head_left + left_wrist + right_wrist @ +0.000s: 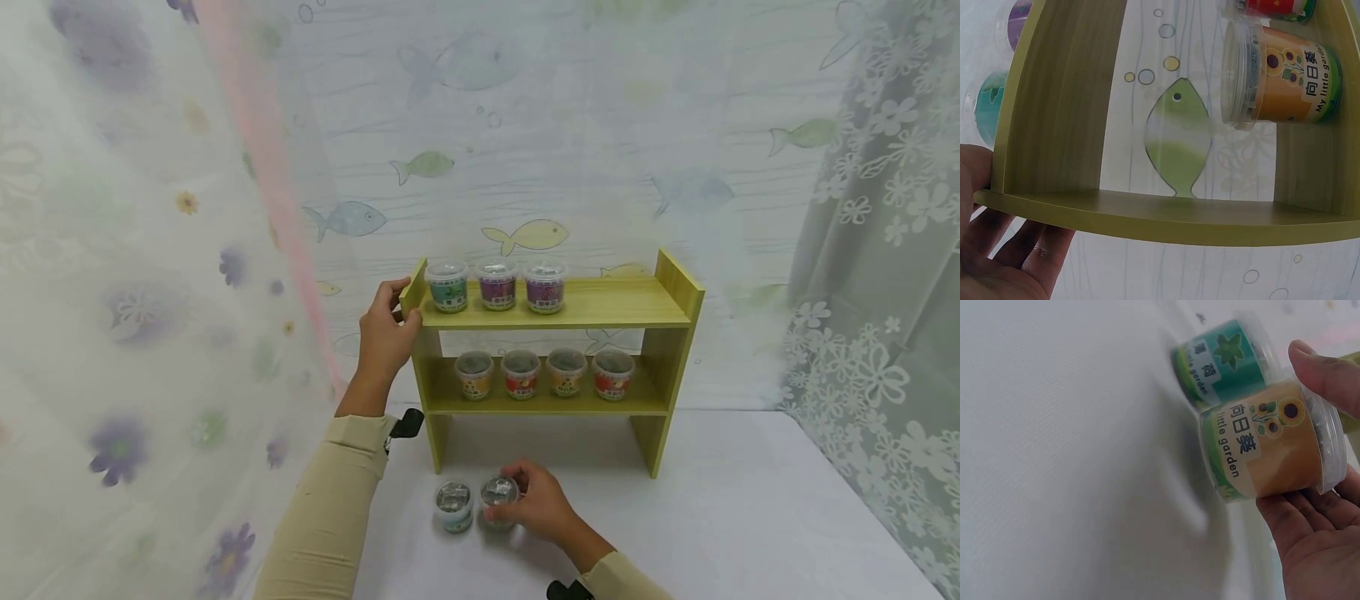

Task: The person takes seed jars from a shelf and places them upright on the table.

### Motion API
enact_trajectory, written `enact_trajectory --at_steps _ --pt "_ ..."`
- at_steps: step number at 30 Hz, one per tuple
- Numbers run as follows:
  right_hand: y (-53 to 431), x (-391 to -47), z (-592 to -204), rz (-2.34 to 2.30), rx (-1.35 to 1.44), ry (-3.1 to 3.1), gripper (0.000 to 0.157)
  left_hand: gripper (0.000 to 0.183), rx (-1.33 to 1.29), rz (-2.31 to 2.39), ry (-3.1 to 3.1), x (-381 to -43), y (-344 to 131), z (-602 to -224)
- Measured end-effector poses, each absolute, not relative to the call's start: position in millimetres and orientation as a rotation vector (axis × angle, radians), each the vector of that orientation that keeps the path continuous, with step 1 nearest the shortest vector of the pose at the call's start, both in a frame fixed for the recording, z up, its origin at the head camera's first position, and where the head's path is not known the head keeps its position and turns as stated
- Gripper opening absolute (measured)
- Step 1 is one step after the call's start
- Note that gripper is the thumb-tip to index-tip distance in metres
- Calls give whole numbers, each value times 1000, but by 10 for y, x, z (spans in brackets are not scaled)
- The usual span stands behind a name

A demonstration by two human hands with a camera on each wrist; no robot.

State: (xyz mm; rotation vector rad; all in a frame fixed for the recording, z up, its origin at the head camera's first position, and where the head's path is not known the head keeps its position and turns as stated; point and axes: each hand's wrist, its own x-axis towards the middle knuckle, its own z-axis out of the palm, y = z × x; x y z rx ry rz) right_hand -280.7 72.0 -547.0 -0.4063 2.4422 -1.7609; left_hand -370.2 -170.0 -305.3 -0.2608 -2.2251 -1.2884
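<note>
My left hand (388,329) grips the upper end of the left side panel of a yellow-green wooden shelf (622,302); the left wrist view shows the thumb and fingers on either side of the board. Below the shelf's front, my right hand (546,504) holds a clear-lidded plastic cup with an orange sunflower label (1279,447) between thumb and fingers. Whether its base touches the white tabletop, I cannot tell. Just left of it stands a similar cup with a teal leaf label (454,508).
On the top board, toward the left, are one teal cup (447,287) and two purple cups (497,285). The middle board carries several orange and red cups (521,375). Printed curtains hang behind and at both sides of the white table (720,517).
</note>
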Motion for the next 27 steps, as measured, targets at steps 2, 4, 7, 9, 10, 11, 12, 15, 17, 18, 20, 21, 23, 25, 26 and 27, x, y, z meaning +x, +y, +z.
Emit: enact_trajectory --at_steps 2,4,7,9,10,11,12,15,17,18,20,21,23,25,26,27 --pt "716 -2800 -5467 -1767 -409 2440 65 49 -267 -1287 -2223 -3701 -1701 -3048" --pt "711 -2794 -5470 -1760 -403 2453 66 49 -275 -1290 -2220 -3699 -1703 -3044" --pt "699 -2786 -5485 -1742 -381 2472 66 48 -281 -1292 -2223 -3692 -1706 -3043" --pt "692 -2779 -5499 -1730 -368 2482 65 49 -280 -1294 -2224 -3689 -1707 -3047" --pt "688 -2774 -5507 -1729 -363 2481 65 49 -280 -1296 -2225 -3688 -1709 -3050" --pt "684 -2769 -5513 -1731 -362 2477 65 49 -279 -1295 -2225 -3687 -1710 -3054" --pt "680 -2762 -5520 -1729 -364 2475 65 49 -278 -1296 -2222 -3687 -1711 -3057" --pt "671 -2750 -5548 -1726 -372 2470 65 49 -282 -1299 -2222 -3685 -1711 -3066" --pt "668 -2746 -5560 -1722 -376 2471 65 49 -280 -1299 -2222 -3685 -1706 -3068" --pt "666 -2747 -5564 -1722 -377 2471 65 49 -279 -1299 -2223 -3685 -1703 -3068" --pt "665 -2754 -5572 -1723 -382 2470 65 49 -274 -1300 -2219 -3687 -1697 -3067" --pt "664 -2758 -5573 -1722 -378 2469 65 49 -273 -1300 -2217 -3687 -1695 -3066" --pt "662 -2763 -5574 -1722 -372 2461 65 49 -275 -1298 -2215 -3688 -1698 -3069" --pt "660 -2769 -5582 -1714 -365 2461 65 49 -279 -1293 -2217 -3686 -1703 -3072" --pt "660 -2768 -5586 -1712 -364 2459 65 50 -280 -1290 -2218 -3686 -1706 -3073" --pt "658 -2768 -5589 -1713 -360 2453 66 50 -278 -1289 -2218 -3683 -1710 -3073"
